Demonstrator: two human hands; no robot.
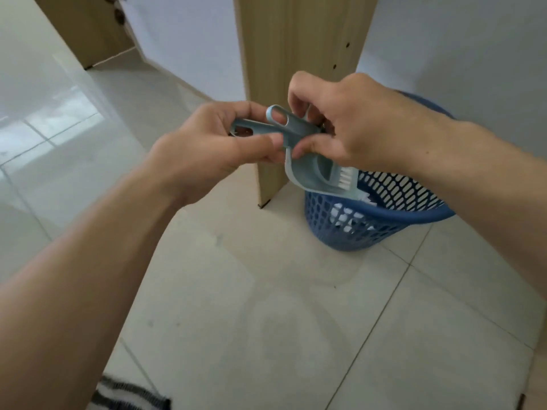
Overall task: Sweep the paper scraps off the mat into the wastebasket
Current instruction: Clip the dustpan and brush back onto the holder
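Two thin, stiff, light plastic pieces, a small dustpan [307, 176] with its brush [344, 176], are pinched by their looped handles between the left hand [219, 146] and right hand [340, 125], just above the wastebasket [381, 220] holding paper scraps [343, 216].

Stuff I can't make out from my feed

My right hand [340, 125] covers the far rim of the wastebasket [381, 220] and most of the brush [349, 176]; the two handles [284, 125] vanish under my fingers. A striped thing [127, 395] is cut off by the bottom edge, blurry, can't tell what.
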